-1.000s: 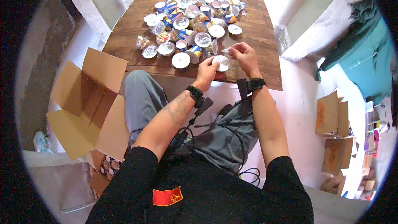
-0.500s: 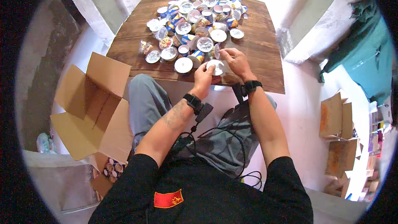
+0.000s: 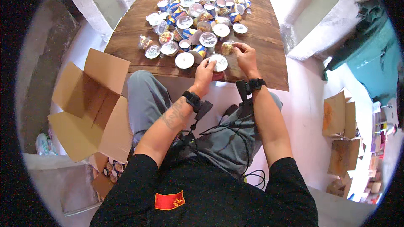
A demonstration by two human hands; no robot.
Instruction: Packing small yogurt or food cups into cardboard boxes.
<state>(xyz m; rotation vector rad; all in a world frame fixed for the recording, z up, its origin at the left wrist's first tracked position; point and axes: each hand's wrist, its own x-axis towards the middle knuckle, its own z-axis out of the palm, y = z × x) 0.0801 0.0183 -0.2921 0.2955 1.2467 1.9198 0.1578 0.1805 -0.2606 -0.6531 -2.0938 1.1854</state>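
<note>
At the near edge of the wooden table (image 3: 265,65), my left hand (image 3: 203,75) has its thumb and fingers closed on the rim of a cup with a round white lid (image 3: 219,64). My right hand (image 3: 246,60) pinches a small clear cup (image 3: 227,48) with yellowish, lumpy contents, just beyond the white lid. Beside my left hand lie another white-lidded cup (image 3: 184,60) and a blue-and-yellow cup (image 3: 198,53) on its side. Behind them spreads a heap of similar cups, some clear with silvery lids (image 3: 208,39), some blue-printed.
A large open cardboard box (image 3: 113,130) stands on the floor to my left, with a smaller box of cups (image 3: 112,169) below it. More cardboard boxes (image 3: 346,155) stand at the right, below a green cloth (image 3: 374,59). Black cables (image 3: 246,151) hang across my lap.
The clear cup in my right hand has shifted slightly and turned, so its contents now show. The white-lidded cup in my left hand now faces up more fully.
</note>
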